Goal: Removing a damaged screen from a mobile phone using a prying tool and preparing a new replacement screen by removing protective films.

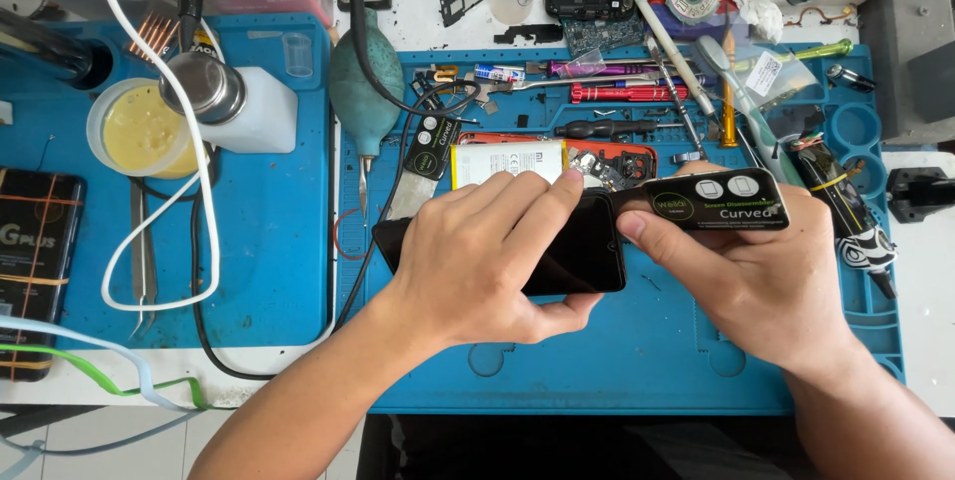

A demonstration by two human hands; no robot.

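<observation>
Left hand [477,261] fingers closed over black phone [577,256] on blue mat [637,351], right hand [756,281] gripping flat black pry tool [716,199] (thumb at phone's right edge), red screwdriver [627,93] behind.

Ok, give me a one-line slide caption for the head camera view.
Left hand steadies a black smartphone while the right hand holds a flat black pry tool on a blue repair mat.

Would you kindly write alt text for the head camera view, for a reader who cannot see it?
A person's left hand presses down on a black phone on a blue work mat, while the right hand holds a flat black curved opening tool at the phone's edge. Screwdrivers, tweezers and a phone battery lie behind.
</observation>
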